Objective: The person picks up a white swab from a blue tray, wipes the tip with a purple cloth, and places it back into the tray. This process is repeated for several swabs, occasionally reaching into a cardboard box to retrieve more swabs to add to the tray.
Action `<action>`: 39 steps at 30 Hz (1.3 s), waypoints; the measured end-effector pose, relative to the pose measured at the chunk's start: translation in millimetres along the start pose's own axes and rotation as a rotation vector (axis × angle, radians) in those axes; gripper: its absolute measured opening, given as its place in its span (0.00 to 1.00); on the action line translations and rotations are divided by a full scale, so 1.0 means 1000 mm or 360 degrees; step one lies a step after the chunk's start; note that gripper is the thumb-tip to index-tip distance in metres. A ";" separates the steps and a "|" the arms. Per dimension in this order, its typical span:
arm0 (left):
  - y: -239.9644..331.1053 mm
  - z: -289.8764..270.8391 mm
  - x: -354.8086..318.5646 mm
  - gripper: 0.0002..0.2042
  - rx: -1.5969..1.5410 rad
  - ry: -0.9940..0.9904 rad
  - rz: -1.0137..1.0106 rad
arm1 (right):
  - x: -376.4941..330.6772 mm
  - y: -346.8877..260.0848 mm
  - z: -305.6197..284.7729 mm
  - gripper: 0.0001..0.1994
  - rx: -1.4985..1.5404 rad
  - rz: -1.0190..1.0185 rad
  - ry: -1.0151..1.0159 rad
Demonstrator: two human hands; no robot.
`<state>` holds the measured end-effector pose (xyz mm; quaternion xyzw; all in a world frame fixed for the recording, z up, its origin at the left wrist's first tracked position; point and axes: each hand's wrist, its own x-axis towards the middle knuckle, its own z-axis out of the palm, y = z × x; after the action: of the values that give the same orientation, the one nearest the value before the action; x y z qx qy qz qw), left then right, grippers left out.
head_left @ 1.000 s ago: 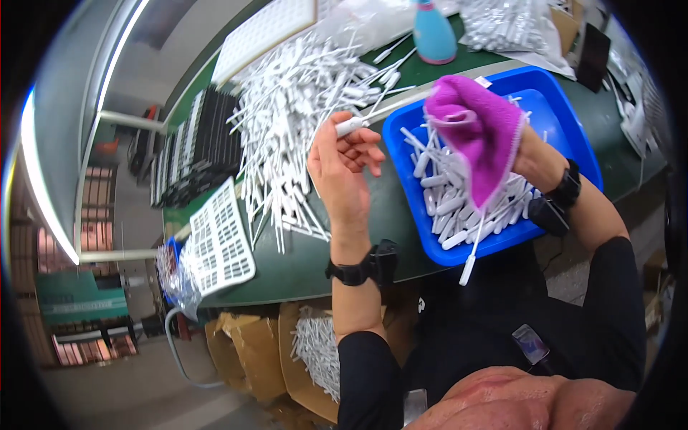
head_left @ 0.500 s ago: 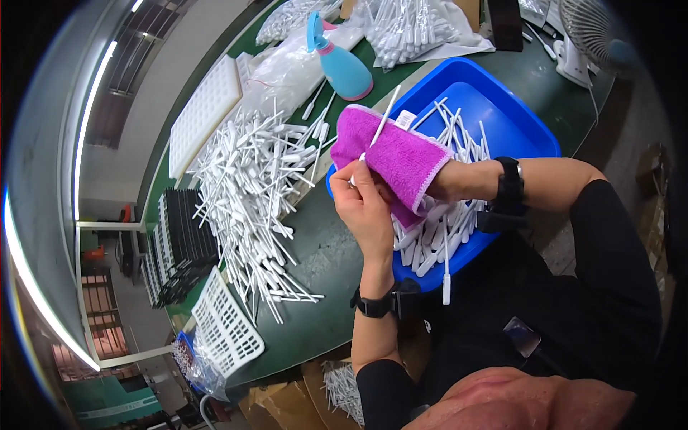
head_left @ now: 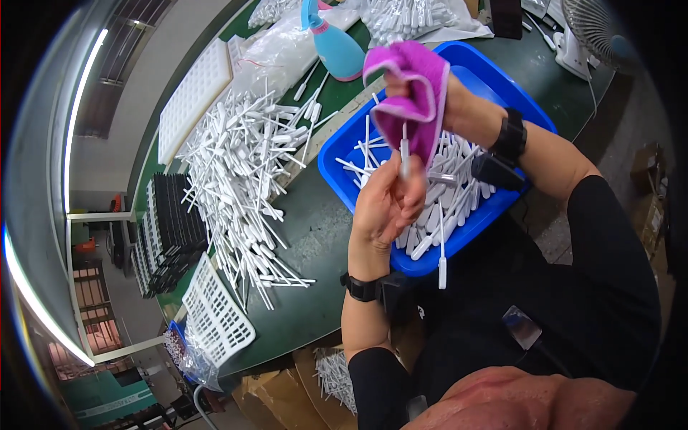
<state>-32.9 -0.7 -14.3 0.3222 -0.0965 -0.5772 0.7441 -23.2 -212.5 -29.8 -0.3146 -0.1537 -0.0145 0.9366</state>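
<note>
Between the fingers of my left hand (head_left: 387,204), a white plastic stick (head_left: 404,147) is gripped by its thicker end, which looks smeared by motion. Its thin shaft runs up into a bunched purple cloth (head_left: 416,93). My right hand (head_left: 459,104) is closed on this cloth; the folds partly hide its fingers and the far end of the stick. Both hands are above a blue tray (head_left: 529,107) holding many similar white sticks (head_left: 437,222). One loose stick (head_left: 442,265) hangs over the tray's near rim.
Left of the tray, a large heap of white sticks (head_left: 240,165) lies on the green table (head_left: 308,247). Around it are black stacked racks (head_left: 179,222), a white perforated tray (head_left: 218,312) and a white board (head_left: 197,100). A blue spray bottle (head_left: 337,50) and a fan (head_left: 595,32) stand farther back.
My right hand has moved up with the cloth, now bunched around the stick's shaft instead of lying spread behind it. My left hand has shifted right and slightly down. The view has moved slightly.
</note>
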 end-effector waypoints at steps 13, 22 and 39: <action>0.002 0.006 -0.015 0.18 0.1496 0.0821 0.0865 | -0.026 0.042 0.048 0.17 -0.0390 0.0397 0.0516; 0.033 -0.010 -0.030 0.16 0.0849 0.0962 0.1202 | -0.036 0.036 0.046 0.24 -0.0770 0.0818 0.0020; 0.033 -0.016 -0.026 0.14 0.0639 0.1066 0.1573 | -0.030 0.029 0.067 0.17 -0.1006 0.0945 0.0057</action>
<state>-6.6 33.4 -1.4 0.5363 -0.1022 -0.0033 0.8378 -66.8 -152.0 -5.0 -0.6161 -0.0283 0.2036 0.7604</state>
